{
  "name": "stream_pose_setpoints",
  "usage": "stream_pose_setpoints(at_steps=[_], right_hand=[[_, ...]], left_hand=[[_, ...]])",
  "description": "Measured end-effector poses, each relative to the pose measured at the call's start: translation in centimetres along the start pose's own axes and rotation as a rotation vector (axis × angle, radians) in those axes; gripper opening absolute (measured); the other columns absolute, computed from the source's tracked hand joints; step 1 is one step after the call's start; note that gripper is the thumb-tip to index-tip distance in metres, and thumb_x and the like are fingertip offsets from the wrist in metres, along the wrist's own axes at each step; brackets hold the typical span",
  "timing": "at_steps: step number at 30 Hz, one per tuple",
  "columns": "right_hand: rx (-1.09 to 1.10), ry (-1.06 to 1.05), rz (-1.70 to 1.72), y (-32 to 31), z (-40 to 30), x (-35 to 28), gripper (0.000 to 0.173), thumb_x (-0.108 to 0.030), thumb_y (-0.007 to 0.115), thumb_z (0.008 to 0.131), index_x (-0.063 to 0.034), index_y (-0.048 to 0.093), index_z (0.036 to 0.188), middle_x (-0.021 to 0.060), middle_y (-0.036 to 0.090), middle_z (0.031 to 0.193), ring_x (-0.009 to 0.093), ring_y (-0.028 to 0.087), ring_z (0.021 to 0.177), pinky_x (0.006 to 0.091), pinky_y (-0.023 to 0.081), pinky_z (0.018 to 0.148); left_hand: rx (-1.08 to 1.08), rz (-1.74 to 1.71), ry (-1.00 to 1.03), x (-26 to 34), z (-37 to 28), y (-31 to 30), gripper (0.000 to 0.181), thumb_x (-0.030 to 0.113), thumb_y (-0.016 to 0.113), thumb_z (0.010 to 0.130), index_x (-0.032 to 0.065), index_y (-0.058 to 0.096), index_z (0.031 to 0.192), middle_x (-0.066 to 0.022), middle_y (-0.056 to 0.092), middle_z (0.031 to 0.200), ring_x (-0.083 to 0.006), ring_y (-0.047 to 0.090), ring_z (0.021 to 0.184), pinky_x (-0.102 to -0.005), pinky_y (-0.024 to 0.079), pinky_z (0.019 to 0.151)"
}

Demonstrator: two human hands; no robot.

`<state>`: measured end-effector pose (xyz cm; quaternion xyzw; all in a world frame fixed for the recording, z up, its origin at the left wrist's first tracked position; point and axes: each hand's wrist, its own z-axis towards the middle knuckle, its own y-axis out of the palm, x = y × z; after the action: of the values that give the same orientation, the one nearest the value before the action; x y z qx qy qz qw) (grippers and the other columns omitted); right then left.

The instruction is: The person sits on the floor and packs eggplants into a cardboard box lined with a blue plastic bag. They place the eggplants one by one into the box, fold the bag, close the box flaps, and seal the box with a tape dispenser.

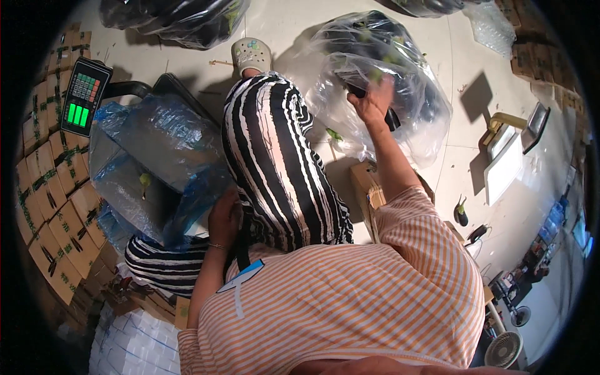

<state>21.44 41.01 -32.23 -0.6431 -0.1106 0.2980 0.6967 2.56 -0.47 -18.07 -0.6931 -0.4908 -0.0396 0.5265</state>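
My right hand [376, 101] is over the opening of a large clear plastic bag [323, 89] of dark eggplants. Its fingers, blurred, are around a dark eggplant [393, 120] that shows on both sides of the hand. At the left, a blue translucent plastic bag [164, 126] stands open on a digital scale [126, 89]. Inside it I see an eggplant with a green cap [145, 179]; the bag's depth is in shadow. My left hand [224, 215] rests between the blue bag and my striped trouser leg, its fingers in shadow and partly hidden.
The scale's lit display [77, 115] stands before stacked cardboard boxes [61, 187]. Another bag of eggplants [187, 23] lies ahead. A cardboard box [363, 180] sits under my right arm. Further right are a loose eggplant [461, 213] and a second small scale [504, 164].
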Motion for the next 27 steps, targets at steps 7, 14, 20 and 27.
stream_pose_setpoints(at_steps=[7,14,20,27], right_hand=[[-0.257,-0.132,0.202,5.6,5.4,3.6,0.069,-0.048,0.073,0.059,-0.0075,0.058,0.112,0.0203,0.053,0.118,0.039,0.042,0.118,0.0459,0.032,0.101],[-0.179,-0.238,0.078,9.5,5.2,5.7,0.071,-0.04,0.071,0.068,-0.0106,0.048,0.128,0.0185,0.059,0.112,0.035,0.056,0.103,0.0435,0.043,0.087],[-0.874,0.552,0.989,-4.1,-0.8,4.6,0.07,-0.05,0.067,0.074,-0.0014,0.05,0.122,0.0133,0.06,0.109,0.025,0.06,0.093,0.037,0.05,0.078],[-0.838,0.719,2.444,-18.3,-15.7,1.9,0.071,-0.047,0.063,0.073,-0.0116,0.042,0.131,0.0156,0.057,0.117,0.042,0.054,0.105,0.0716,0.039,0.082]], left_hand=[[0.008,-0.015,-0.038,0.3,-0.2,0.0,0.027,0.007,0.056,0.084,0.0061,0.06,0.11,-0.0141,0.06,0.114,-0.0294,0.055,0.109,-0.0351,0.042,0.093],[0.103,-0.017,-0.003,1.9,-0.8,-1.3,0.022,0.006,0.059,0.082,0.0066,0.06,0.104,-0.0129,0.062,0.105,-0.0305,0.059,0.097,-0.0363,0.047,0.083],[0.222,0.061,0.133,2.3,-1.5,-2.5,0.021,0.005,0.058,0.083,0.0039,0.06,0.104,-0.0127,0.063,0.105,-0.0272,0.063,0.088,-0.0341,0.049,0.077],[0.572,-0.412,0.285,9.3,-2.9,-6.0,0.02,0.001,0.053,0.087,0.0009,0.061,0.105,-0.0116,0.064,0.102,-0.0187,0.061,0.09,-0.0307,0.047,0.084]])
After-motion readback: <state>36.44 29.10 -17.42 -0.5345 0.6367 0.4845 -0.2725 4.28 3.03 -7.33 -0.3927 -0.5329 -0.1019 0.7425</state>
